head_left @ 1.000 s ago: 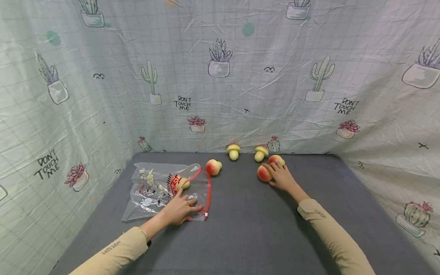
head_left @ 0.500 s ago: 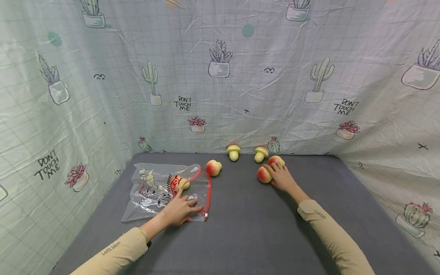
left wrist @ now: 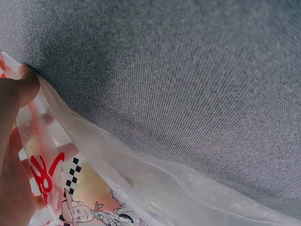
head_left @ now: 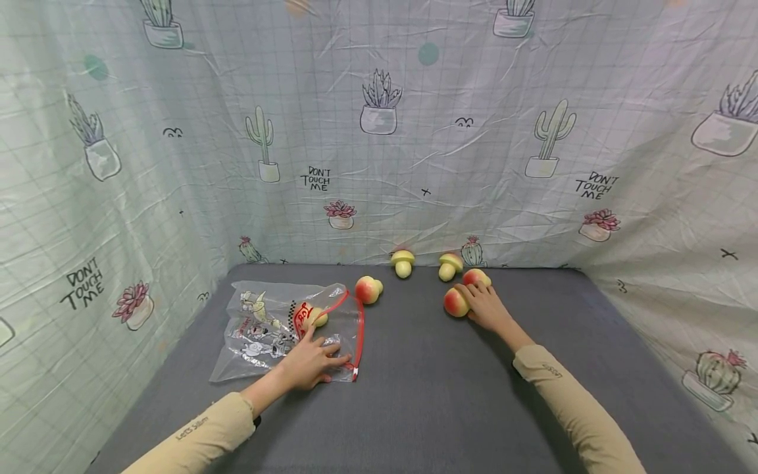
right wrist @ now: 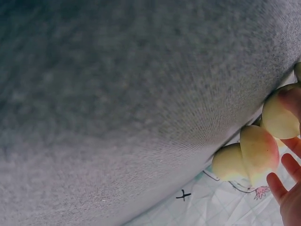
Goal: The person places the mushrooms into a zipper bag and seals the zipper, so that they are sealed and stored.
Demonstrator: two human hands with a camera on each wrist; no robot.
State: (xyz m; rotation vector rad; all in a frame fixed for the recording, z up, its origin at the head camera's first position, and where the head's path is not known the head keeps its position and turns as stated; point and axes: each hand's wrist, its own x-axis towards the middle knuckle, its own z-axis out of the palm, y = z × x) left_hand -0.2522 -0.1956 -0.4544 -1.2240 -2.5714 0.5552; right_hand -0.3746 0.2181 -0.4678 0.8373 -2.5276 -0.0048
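In the head view my left hand (head_left: 306, 363) rests with spread fingers on a clear plastic bag (head_left: 233, 365) with a red drawstring edge. The left wrist view has the thumb (left wrist: 28, 87) at the bag's edge and fingertips showing through the film. A yellow toy mushroom (head_left: 321, 319) lies within the bag's outline, partly covered by print. My right hand (head_left: 487, 308) grips a red-and-yellow toy mushroom (head_left: 454, 303), its thumb on the toy in the right wrist view. Right behind it sits another toy mushroom (head_left: 476, 275), close to the fingers; it shows in the right wrist view (right wrist: 258, 155) too.
Two yellow toy mushrooms (head_left: 403, 263) (head_left: 448, 266) lie along the back edge of the grey table (head_left: 408, 395). A red-capped one (head_left: 368, 289) lies beside the bag's mouth. A curtain (head_left: 426, 164) printed with cacti hangs behind and at both sides.
My right thumb has shifted slightly in towards the toy mushroom. The left hand, the bag and the other mushrooms hold their places.
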